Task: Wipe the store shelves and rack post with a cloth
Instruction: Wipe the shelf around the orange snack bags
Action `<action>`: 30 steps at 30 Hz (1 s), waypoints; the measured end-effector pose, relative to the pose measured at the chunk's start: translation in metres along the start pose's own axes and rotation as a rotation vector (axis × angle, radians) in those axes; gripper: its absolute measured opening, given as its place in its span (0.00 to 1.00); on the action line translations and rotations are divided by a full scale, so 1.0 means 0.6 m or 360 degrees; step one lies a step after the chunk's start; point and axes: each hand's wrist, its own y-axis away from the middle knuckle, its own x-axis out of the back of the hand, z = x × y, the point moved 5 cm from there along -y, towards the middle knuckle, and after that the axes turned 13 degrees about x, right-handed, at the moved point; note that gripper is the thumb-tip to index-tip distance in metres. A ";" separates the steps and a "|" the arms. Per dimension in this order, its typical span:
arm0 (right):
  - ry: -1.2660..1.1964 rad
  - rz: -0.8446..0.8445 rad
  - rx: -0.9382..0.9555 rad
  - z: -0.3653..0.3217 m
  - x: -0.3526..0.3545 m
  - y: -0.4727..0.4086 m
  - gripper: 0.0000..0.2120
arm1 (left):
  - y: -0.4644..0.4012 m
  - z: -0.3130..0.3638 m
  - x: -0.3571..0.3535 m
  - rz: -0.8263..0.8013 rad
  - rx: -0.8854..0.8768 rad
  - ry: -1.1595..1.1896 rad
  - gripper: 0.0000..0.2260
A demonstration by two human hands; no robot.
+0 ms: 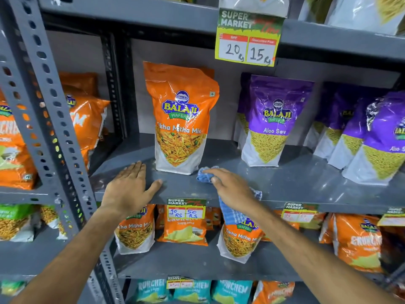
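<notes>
A grey metal shelf (291,183) runs across the middle of the head view. My left hand (129,189) lies flat and empty on its front left part, fingers spread. My right hand (232,189) presses a blue checked cloth (205,175) onto the shelf just right of an orange snack bag (180,119). One end of the cloth hangs over the shelf's front edge below my wrist. The perforated grey rack post (50,119) stands at the left, slanting down towards the bottom of the view.
Purple Aloo Sev bags (271,121) stand on the same shelf to the right. Orange bags (87,119) fill the neighbouring bay at left. Price tags (248,37) hang from shelf edges. Lower shelves hold more orange and teal snack bags.
</notes>
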 end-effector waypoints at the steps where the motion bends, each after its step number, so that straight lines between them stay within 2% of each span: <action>1: 0.0121 -0.0030 0.0026 -0.012 -0.010 -0.001 0.18 | 0.000 0.000 0.000 0.0001 0.0001 0.0000 0.47; 4: 0.0257 -0.0019 0.0153 -0.065 -0.032 0.002 0.20 | -0.002 -0.002 -0.001 -0.0009 0.0007 -0.0008 0.50; 6: 0.0241 -0.0038 0.0268 -0.085 -0.038 0.010 0.20 | -0.002 -0.002 -0.002 -0.0015 0.0020 -0.0009 0.49; 7: 0.0154 -0.0095 0.0331 -0.089 -0.039 0.013 0.20 | -0.001 -0.001 -0.002 -0.0017 0.0029 -0.0006 0.47; 9: -0.0281 -0.0216 0.0414 -0.085 -0.032 0.021 0.18 | 0.001 0.002 0.001 -0.0008 0.0035 -0.0007 0.44; 11: -0.0570 -0.0125 0.0355 -0.059 -0.009 0.025 0.18 | 0.003 0.003 0.003 -0.0010 0.0032 -0.0015 0.43; 12: -0.0519 -0.0014 0.0293 -0.040 0.004 0.024 0.18 | 0.003 0.003 0.003 -0.0009 0.0035 -0.0014 0.43; 14: -0.0183 0.0151 0.0119 -0.007 0.019 0.025 0.18 | 0.004 0.003 0.003 0.0003 0.0042 -0.0011 0.43; 16: 0.0154 0.0123 -0.0044 -0.005 0.010 0.028 0.18 | 0.005 0.004 0.003 0.0015 0.0042 -0.0001 0.43; 18: 0.0313 0.0121 -0.0024 -0.038 -0.010 0.028 0.19 | 0.003 0.004 0.001 0.0019 0.0037 0.0004 0.45; 21: 0.0281 0.0119 0.0173 -0.099 -0.034 0.027 0.19 | -0.001 0.000 -0.003 0.0020 0.0021 0.0008 0.50; 23: 0.0145 0.0024 0.0323 -0.125 -0.046 0.025 0.19 | -0.004 -0.003 -0.008 0.0025 0.0012 -0.0008 0.49; 26: -0.0148 -0.0014 0.0327 -0.112 -0.039 0.024 0.19 | -0.007 -0.005 -0.012 0.0046 -0.0007 -0.0035 0.47; 28: 0.0067 -0.0010 0.0253 -0.073 -0.030 0.020 0.19 | -0.002 -0.007 -0.014 0.0128 -0.0028 -0.0002 0.47; 30: 0.0259 -0.0064 0.0153 -0.030 -0.023 0.018 0.19 | 0.018 0.000 -0.014 0.0293 -0.0100 0.0109 0.43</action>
